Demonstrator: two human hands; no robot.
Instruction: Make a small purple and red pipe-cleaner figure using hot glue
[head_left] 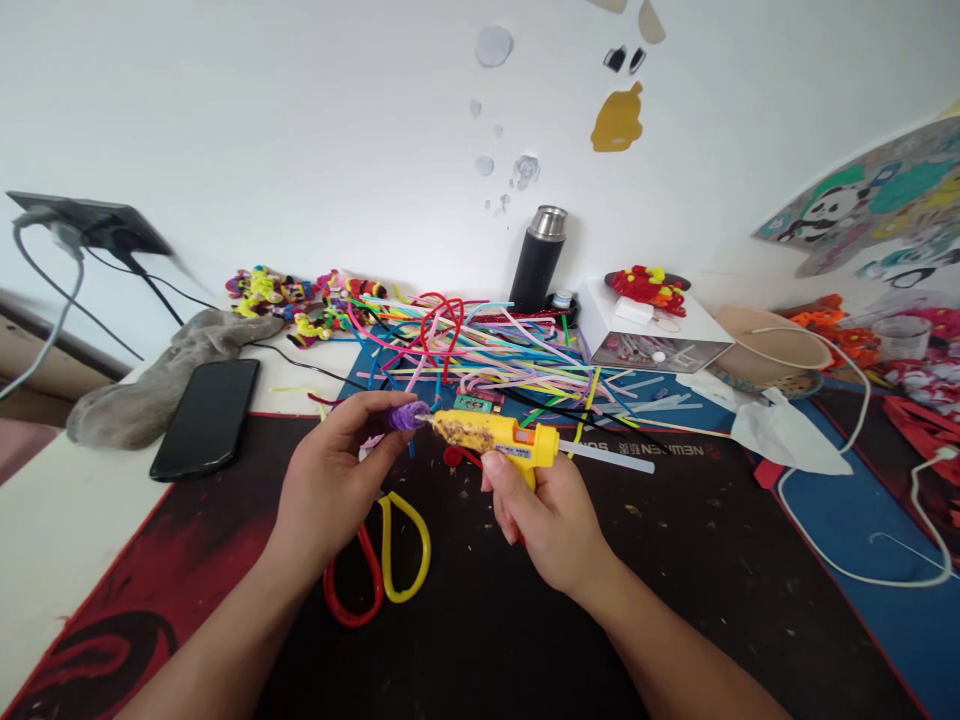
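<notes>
My left hand (pixel 334 475) pinches a small purple coil of pipe cleaner (pixel 407 416) between thumb and fingers. Wrapped round the handle of a yellow hot glue gun (pixel 480 432) is my right hand (pixel 551 515). The gun's nozzle points left, and its tip meets the purple coil or sits right against it. From the gun's back end sticks a whitish glue stick (pixel 611 457). Below my left hand lie scissors with one red and one yellow handle (pixel 407 592); their blades are hidden.
A pile of colourful pipe cleaners (pixel 495 345) spreads behind my hands. Behind it stand a black thermos (pixel 538 260) and a white drawer box (pixel 645 325). A black phone (pixel 206 418) lies at left, small pipe-cleaner figures (pixel 300 300) farther back. A white cable (pixel 862 575) loops at right.
</notes>
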